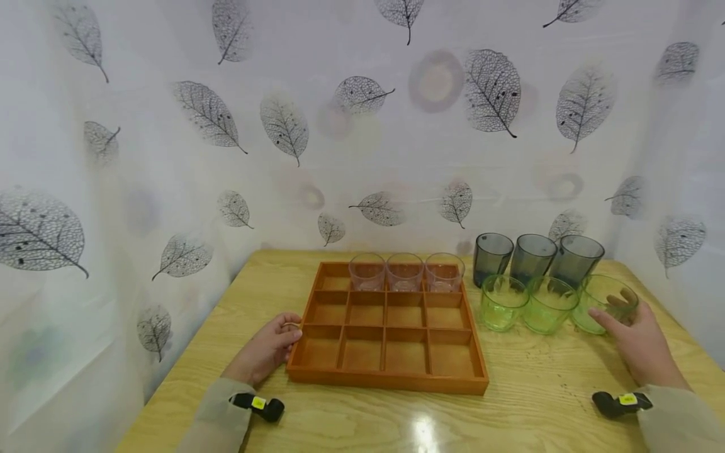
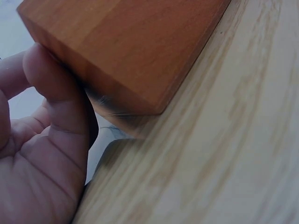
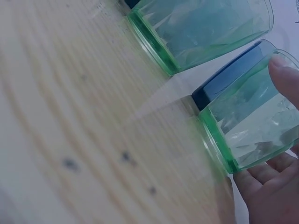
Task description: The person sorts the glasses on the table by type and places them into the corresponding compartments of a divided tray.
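A divided wooden tray (image 1: 385, 380) lies on the table. My left hand (image 1: 270, 346) holds its left side, thumb against the rim; in the left wrist view the thumb (image 2: 49, 74) meets the tray's wooden wall (image 2: 131, 51). Three clear glasses (image 1: 404, 274) stand in the back row, leaving its leftmost compartment bare. Right of the tray, three green glasses stand in a row: a left one (image 1: 501, 304), a middle one (image 1: 548, 307) and a right one (image 1: 595, 302). My right hand (image 1: 646, 343) grips the right one, thumb on the near side, fingers behind, seen through the glass.
Three dark grey glasses, among them a middle one (image 1: 531, 258), stand behind the green ones. The wooden table (image 1: 351, 421) reaches back to a white curtain (image 1: 362, 157) printed with leaves. Black straps with small devices sit on both wrists.
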The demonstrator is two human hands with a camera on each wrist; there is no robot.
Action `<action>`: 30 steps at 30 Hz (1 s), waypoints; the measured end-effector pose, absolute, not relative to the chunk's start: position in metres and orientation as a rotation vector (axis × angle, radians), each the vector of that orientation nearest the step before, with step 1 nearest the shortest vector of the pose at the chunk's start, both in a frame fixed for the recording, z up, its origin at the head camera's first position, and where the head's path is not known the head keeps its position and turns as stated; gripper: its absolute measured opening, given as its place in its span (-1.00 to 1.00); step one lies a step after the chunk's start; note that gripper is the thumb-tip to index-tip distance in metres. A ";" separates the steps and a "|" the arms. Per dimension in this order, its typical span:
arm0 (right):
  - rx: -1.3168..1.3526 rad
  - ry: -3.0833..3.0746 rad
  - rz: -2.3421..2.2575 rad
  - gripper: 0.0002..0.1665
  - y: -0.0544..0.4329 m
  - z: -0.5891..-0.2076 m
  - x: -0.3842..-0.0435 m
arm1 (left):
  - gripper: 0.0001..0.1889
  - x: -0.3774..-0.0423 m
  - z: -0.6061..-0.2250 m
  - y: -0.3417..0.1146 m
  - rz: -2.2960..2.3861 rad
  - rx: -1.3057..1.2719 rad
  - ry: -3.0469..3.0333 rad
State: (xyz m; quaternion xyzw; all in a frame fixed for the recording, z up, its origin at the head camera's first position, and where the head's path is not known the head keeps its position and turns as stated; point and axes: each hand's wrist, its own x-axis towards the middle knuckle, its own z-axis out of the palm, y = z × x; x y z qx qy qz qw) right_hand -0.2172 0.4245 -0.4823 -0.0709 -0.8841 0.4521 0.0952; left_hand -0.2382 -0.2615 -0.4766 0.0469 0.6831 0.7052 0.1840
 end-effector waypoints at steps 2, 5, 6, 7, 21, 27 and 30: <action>-0.209 -2.607 1.352 0.13 0.424 -0.483 -0.217 | -0.67 -0.237 -0.476 -0.262 1.987 0.126 1.930; -0.200 -2.589 1.355 0.12 0.423 -0.482 -0.216 | -0.66 -0.237 -0.476 -0.262 1.986 0.119 1.931; -0.200 -2.586 1.354 0.11 0.423 -0.481 -0.216 | -0.66 -0.236 -0.476 -0.262 1.985 0.117 1.932; -0.198 -2.586 1.350 0.11 0.422 -0.480 -0.215 | -0.66 -0.236 -0.476 -0.262 1.985 0.117 1.933; -0.229 -2.534 1.346 0.05 0.413 -0.462 -0.208 | -0.66 -0.238 -0.477 -0.262 1.986 0.125 1.942; -0.244 -2.479 1.278 -0.24 0.411 -0.453 -0.208 | -0.69 -0.239 -0.479 -0.263 1.981 0.150 1.930; -0.216 -2.449 1.294 -0.31 0.408 -0.449 -0.207 | -0.70 -0.239 -0.479 -0.263 1.985 0.154 1.924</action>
